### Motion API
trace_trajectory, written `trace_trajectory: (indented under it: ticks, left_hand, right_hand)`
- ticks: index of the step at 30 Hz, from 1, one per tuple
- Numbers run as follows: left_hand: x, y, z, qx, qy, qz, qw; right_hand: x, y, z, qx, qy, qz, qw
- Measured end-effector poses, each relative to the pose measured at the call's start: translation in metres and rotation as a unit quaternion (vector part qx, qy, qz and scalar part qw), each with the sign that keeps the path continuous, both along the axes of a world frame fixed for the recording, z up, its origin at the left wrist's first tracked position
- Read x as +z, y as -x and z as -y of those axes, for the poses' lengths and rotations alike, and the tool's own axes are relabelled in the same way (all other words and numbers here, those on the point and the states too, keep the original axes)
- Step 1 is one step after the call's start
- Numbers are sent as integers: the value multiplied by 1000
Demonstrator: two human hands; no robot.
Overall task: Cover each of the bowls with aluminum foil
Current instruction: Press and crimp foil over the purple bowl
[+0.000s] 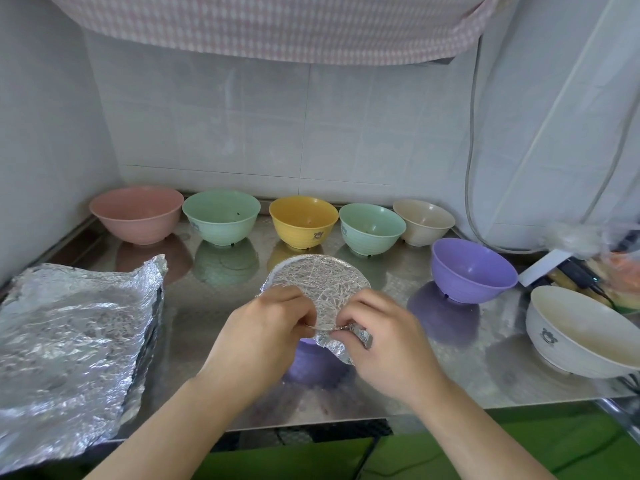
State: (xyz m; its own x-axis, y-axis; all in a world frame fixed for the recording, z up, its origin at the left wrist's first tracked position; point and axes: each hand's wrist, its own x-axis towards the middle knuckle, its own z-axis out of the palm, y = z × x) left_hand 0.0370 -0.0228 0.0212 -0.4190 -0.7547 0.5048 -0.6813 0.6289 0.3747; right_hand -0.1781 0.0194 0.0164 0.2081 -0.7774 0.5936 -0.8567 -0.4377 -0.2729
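Observation:
A purple bowl stands in the middle of the steel counter, its mouth covered by crinkled aluminum foil. My left hand and my right hand both pinch the foil's near edge at the bowl's rim. A loose stack of foil sheets lies at the left. Uncovered bowls line the back: pink, green, yellow, a second green and beige. Another purple bowl sits to the right, and a large white bowl stands at the far right.
The steel counter is boxed in by tiled walls at the left and back. A checked cloth hangs overhead. Cables and small clutter crowd the right back corner. The counter's front edge runs just below my wrists.

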Motion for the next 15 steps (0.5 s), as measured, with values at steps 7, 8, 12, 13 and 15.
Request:
trace_trajectory:
  ticks: [7,8,12,13,15]
  left_hand:
    - [5,4,-9,-26,21,10,999]
    - [5,7,-9,-28,29,14,999]
    - [2,9,-7,-18,29,10,999]
    - [1,7,-5,-18,25,10,999]
    - [1,5,-4,-16,16,12,1000]
  right_hand:
    - [-2,-8,1,19,-3,22,1000]
    - [-1,-8,1,28,-14,32,999]
    - [3,2,-2,28,-42,37,998]
    - [4,5,-2,17,-40,28,999]
    - [4,7,-3,-6,-25,1,1000]
